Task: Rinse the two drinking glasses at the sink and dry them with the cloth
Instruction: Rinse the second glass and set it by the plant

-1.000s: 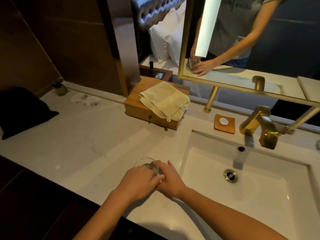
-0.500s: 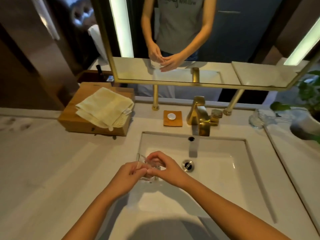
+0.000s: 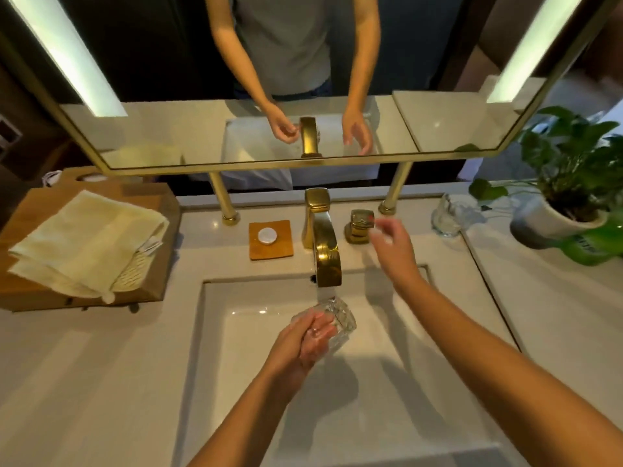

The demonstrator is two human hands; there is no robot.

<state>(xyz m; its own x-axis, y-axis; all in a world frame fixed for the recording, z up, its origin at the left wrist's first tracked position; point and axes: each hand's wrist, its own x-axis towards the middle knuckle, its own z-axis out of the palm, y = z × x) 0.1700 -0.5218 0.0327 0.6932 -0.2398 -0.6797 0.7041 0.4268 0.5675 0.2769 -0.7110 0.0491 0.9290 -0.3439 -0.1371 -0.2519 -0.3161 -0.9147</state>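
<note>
Left hand (image 3: 312, 337), centre frame over the sink (image 3: 236, 372): fingers wrapped round a cut-pattern glass (image 3: 338, 323), gripping it. The glass leans, long axis running lower left to upper right, its far end just below the mouth of the gold spout (image 3: 326, 264); which end points up cannot be told. Whether water is flowing: not clear, as the patch under the spout is blurred. Right hand (image 3: 392, 251), right of centre: fingers loose and spread, holding nothing, motion-blurred, fingertips just beside the square tap handle (image 3: 361, 225), not plainly touching it. Key relation: the handle lies up and left of the right hand, right of the spout, and the right hand is much the nearer to it; the left is occupied below. Judgement: the next move is a turn of that handle, then the rinse. The second glass (image 3: 448, 215) stands on the surface (image 3: 101, 382) at upper right, near the potted plant (image 3: 569, 183), on the right-hand side. The cloth (image 3: 87, 244) lies folded on a wooden box (image 3: 153, 203) at far left, nearer the left hand, well apart from both glasses.
</note>
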